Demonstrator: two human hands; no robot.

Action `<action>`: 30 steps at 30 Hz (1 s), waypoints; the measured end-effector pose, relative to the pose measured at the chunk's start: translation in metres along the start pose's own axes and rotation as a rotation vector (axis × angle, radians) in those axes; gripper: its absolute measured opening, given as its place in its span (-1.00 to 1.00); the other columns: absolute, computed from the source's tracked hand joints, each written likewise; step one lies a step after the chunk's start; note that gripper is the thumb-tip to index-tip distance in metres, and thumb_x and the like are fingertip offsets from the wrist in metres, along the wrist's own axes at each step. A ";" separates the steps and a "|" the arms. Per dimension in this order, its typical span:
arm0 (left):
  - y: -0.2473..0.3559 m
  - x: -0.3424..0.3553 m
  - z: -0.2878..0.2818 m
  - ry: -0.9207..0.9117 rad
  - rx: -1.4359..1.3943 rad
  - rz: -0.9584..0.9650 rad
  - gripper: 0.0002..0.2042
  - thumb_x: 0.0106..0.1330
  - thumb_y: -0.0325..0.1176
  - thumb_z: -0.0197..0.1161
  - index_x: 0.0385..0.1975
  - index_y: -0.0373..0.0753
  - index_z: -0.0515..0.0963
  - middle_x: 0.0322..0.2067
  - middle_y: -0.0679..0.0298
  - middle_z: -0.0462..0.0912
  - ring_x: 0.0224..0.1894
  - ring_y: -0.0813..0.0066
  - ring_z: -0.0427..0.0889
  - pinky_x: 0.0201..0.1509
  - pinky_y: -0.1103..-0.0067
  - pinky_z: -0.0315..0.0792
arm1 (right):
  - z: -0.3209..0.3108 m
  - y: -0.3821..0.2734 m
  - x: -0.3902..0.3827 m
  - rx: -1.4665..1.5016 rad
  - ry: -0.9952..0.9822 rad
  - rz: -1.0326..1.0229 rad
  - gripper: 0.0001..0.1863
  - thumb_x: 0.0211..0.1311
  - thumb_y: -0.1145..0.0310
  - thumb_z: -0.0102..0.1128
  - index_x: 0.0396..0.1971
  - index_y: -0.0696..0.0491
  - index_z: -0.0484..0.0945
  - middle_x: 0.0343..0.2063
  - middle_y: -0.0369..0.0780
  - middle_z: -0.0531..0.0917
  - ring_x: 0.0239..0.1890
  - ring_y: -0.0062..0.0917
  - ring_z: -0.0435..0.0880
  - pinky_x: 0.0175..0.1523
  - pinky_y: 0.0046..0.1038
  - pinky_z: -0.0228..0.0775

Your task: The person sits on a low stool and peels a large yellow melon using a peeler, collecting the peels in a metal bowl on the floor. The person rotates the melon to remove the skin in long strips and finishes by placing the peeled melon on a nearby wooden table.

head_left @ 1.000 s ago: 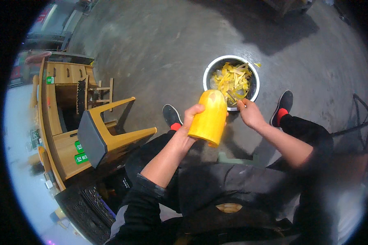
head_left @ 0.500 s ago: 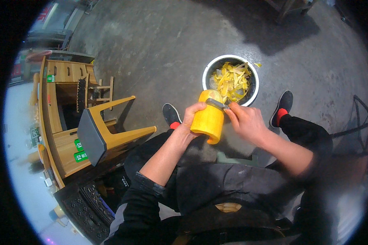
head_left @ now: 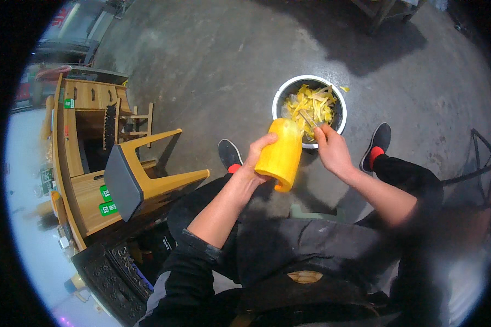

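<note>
My left hand (head_left: 258, 157) is closed round a chunk of yellow squash (head_left: 281, 155), thumb along its upper left side. The squash looks peeled and smooth, with a curved cut opening at its lower end. In my right hand (head_left: 333, 151) is a metal peeler (head_left: 308, 118), held by its end between thumb and fingers. Its head points up and left over the bin, apart from the squash. Below lies a round bin (head_left: 340, 125) with a white rim and dark inside, holding many yellow peel strips (head_left: 313, 103). The squash's upper end overlaps the bin's near rim.
To the left stands a stool (head_left: 123, 182) with a dark seat and yellow legs, near a wooden cabinet (head_left: 84, 95). A black patterned box (head_left: 112, 280) is at lower left. My shoes (head_left: 379, 139) flank the bin on the grey floor. A metal frame (head_left: 477, 169) stands at right.
My right hand has drawn the peeler off the top of the squash and moved it up and slightly right, over the bin. The left hand and squash have barely moved.
</note>
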State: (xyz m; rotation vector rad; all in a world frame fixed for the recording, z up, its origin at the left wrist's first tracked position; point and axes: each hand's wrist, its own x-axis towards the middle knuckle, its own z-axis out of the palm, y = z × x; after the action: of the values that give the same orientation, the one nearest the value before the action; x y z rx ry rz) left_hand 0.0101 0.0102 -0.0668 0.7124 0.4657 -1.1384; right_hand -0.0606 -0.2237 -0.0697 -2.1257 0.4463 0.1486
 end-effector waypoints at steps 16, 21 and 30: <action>-0.003 -0.006 0.010 0.072 0.082 0.040 -0.30 0.18 -0.07 0.41 0.27 -0.38 0.45 0.03 -0.05 0.69 0.01 0.02 0.75 0.18 0.15 0.64 | -0.034 -0.044 -0.026 -0.215 -0.063 -0.489 -0.75 0.54 0.18 0.15 -0.26 0.05 0.53 -0.50 0.00 0.70 -0.44 0.02 0.73 -0.35 0.01 0.57; -0.009 -0.015 0.014 0.028 0.174 0.011 -0.24 0.17 -0.08 0.41 0.34 -0.38 0.41 0.07 -0.10 0.68 0.03 -0.01 0.75 0.17 0.14 0.65 | -0.027 -0.012 0.013 -0.371 -0.094 -0.305 -0.69 0.55 0.11 0.10 -0.17 0.07 0.60 -0.43 0.03 0.74 -0.34 0.06 0.76 -0.23 0.03 0.60; -0.001 -0.008 -0.002 -0.055 0.052 0.016 -0.25 0.21 -0.05 0.37 0.35 -0.38 0.41 0.08 -0.16 0.68 -0.02 -0.09 0.77 0.15 0.13 0.67 | -0.005 -0.004 0.006 -0.033 -0.049 -0.024 -0.66 0.57 0.12 0.09 -0.16 0.14 0.60 -0.39 0.11 0.73 -0.26 0.09 0.75 -0.17 0.06 0.56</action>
State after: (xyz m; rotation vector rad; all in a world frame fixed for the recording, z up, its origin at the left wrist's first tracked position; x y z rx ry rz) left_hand 0.0061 0.0163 -0.0628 0.7267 0.3850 -1.1559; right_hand -0.0538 -0.2275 -0.0657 -2.1544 0.3914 0.1948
